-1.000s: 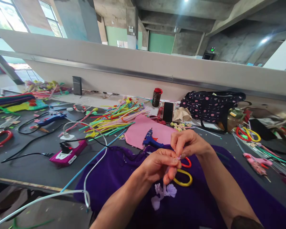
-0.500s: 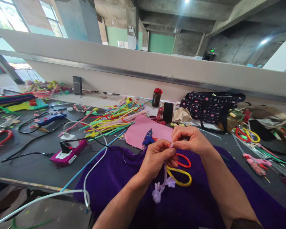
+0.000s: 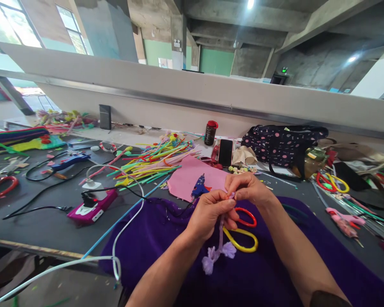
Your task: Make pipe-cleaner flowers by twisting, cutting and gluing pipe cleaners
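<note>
My left hand [image 3: 211,211] is closed round a lilac fuzzy pipe cleaner stem [image 3: 221,238]. Two fluffy lilac tufts [image 3: 208,263] hang from its lower end over the purple cloth. At the stem's upper end, my right hand [image 3: 248,187] pinches a small lilac bit; its fingertips meet those of my left hand, and the exact grip is partly hidden. Under my hands lie scissors with one red and one yellow handle loop [image 3: 243,239], their blades hidden. Just beyond is a blue glue gun [image 3: 200,186] on a pink sheet [image 3: 184,177].
A purple cloth [image 3: 137,256] covers the table's front. Loose coloured pipe cleaners [image 3: 156,162] lie beyond it. To the left are a magenta power strip [image 3: 92,208] with cables and another blue glue gun [image 3: 71,161]. A bottle [image 3: 210,133], phone [image 3: 225,152] and dotted bag [image 3: 284,145] stand behind.
My right hand has shifted slightly left and down, closer against my left fingertips. The hanging lilac tufts have swung a little to the left. My left hand keeps its hold.
</note>
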A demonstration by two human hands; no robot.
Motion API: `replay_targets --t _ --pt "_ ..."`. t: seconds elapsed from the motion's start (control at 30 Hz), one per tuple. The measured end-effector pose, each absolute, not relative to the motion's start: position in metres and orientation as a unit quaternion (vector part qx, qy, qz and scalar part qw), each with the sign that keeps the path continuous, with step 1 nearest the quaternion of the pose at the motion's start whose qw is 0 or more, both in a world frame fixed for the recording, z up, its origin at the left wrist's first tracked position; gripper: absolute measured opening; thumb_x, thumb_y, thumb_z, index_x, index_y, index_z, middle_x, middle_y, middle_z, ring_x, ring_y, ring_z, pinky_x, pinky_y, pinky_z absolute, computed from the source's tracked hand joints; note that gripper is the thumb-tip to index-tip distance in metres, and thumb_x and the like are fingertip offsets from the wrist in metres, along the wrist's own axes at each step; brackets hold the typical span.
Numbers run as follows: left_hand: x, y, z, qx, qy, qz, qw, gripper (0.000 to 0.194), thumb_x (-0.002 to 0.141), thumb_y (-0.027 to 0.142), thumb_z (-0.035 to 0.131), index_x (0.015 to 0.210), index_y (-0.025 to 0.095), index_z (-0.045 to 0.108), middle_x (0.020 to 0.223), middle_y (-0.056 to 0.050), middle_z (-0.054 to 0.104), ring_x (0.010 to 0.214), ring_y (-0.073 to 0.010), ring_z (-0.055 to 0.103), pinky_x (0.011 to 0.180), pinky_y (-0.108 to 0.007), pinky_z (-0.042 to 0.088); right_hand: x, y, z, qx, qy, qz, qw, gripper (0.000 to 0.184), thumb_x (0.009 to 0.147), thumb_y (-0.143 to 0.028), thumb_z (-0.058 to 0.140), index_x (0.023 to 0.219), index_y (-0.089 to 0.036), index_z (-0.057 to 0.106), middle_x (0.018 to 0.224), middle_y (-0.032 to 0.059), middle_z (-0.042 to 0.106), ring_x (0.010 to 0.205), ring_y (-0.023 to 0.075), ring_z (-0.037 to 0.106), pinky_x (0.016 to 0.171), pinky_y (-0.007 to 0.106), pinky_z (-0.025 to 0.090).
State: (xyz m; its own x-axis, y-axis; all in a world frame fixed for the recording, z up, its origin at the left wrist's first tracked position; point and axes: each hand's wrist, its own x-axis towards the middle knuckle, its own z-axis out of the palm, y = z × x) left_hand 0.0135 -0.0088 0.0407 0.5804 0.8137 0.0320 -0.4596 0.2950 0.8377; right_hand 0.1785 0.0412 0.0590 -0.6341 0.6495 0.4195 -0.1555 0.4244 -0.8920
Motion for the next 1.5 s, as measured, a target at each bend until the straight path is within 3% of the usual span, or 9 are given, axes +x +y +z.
replay_targets --t 0.23,0.5,0.7,0.87,1.3,1.5 --pt "0.011 -0.004 0.031 0.369 0.111 0.279 0.880 0.016 0.070 0.023 0.062 0.072 0.009 0.058 0.048 -0.005 0.062 0.031 -0.0126 0.053 0.027 -0.014 0.036 0.177 0.041 0.055 -0.091 -0.734 0.565 0.364 0.019 0.063 -0.031 0.073 0.073 -0.016 0.068 0.069 0.0003 0.054 0.063 0.0093 0.051 0.060 0.022 0.040" --pt "0.013 -0.009 0.029 0.362 0.092 0.185 0.909 0.021 0.063 0.025 0.067 0.068 0.006 0.060 0.045 -0.006 0.061 0.030 -0.0144 0.053 0.026 -0.015 0.036 0.170 0.034 0.061 -0.075 -0.762 0.558 0.320 0.022 0.059 -0.036 0.074 0.060 -0.016 0.065 0.063 -0.0003 0.049 0.061 0.0105 0.046 0.060 0.024 0.037" --pt "0.015 -0.010 0.036 0.408 0.184 0.328 0.832 0.026 0.065 0.025 0.067 0.080 0.012 0.051 0.058 -0.005 0.065 0.039 -0.0135 0.058 0.035 -0.017 0.042 0.173 0.029 0.069 -0.196 -0.755 0.502 0.373 0.019 0.064 -0.031 0.069 0.062 -0.014 0.061 0.068 0.0013 0.053 0.064 0.0120 0.048 0.061 0.025 0.038" --pt "0.013 -0.013 0.042 0.470 0.256 0.451 0.714 0.024 0.071 0.034 0.062 0.075 0.013 0.051 0.061 -0.005 0.065 0.047 -0.0125 0.060 0.043 -0.019 0.044 0.177 0.029 0.070 -0.268 -0.734 0.460 0.421 0.013 0.065 -0.025 0.069 0.065 -0.014 0.062 0.067 -0.0004 0.052 0.062 0.0104 0.047 0.057 0.022 0.037" --pt "0.011 -0.013 0.043 0.507 0.259 0.407 0.714 0.027 0.073 0.038 0.059 0.070 0.011 0.056 0.056 -0.003 0.062 0.040 -0.0094 0.054 0.041 -0.018 0.041 0.178 0.039 0.061 -0.182 -0.712 0.550 0.396 0.015 0.064 -0.028 0.070 0.071 -0.016 0.069 0.070 0.0021 0.057 0.066 0.0122 0.051 0.059 0.023 0.040" --pt "0.009 -0.010 0.040 0.440 0.197 0.341 0.807 0.022 0.072 0.031 0.059 0.070 0.009 0.057 0.049 -0.004 0.060 0.032 -0.0093 0.051 0.031 -0.015 0.034 0.174 0.041 0.053 -0.149 -0.692 0.580 0.403 0.018 0.060 -0.031 0.073 0.067 -0.016 0.068 0.068 0.0018 0.054 0.068 0.0130 0.049 0.064 0.026 0.039"
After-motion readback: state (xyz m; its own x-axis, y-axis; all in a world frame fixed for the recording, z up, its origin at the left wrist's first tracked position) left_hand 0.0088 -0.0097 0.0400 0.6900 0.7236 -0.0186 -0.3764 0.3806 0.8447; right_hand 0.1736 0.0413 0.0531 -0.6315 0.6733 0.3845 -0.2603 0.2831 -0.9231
